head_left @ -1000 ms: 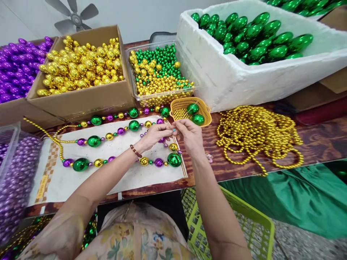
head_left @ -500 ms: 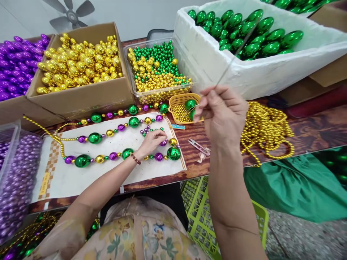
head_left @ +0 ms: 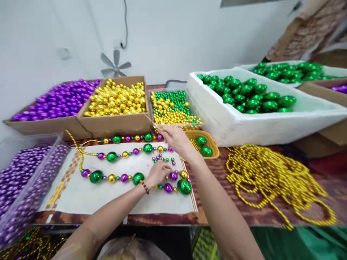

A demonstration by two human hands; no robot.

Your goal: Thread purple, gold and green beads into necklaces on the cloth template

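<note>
My left hand (head_left: 158,174), with a brown beaded bracelet at the wrist, has its fingers pinched together over the mat, close to a purple bead (head_left: 173,176). What lies between its fingertips is hidden. Higher up, my right hand (head_left: 176,141) is closed on a thin needle-like wire (head_left: 151,121) that points up and left. Beneath both hands, a bead garland (head_left: 111,156) of green, gold and purple balls lies in rows on the white mat (head_left: 78,200). Several small loose beads (head_left: 167,159) rest between the rows.
Behind stand boxes of purple beads (head_left: 65,99) and gold beads (head_left: 119,99), a clear bin (head_left: 176,124) and a white foam box (head_left: 227,126). A yellow basket (head_left: 215,151) is right of my right hand. Gold bead strands (head_left: 265,173) are heaped at right. A person (head_left: 306,36) is behind.
My right hand has moved left and down from above the basket to over the mat, bringing the wire along. My left hand stays near the same beads. The head view has tilted up.
</note>
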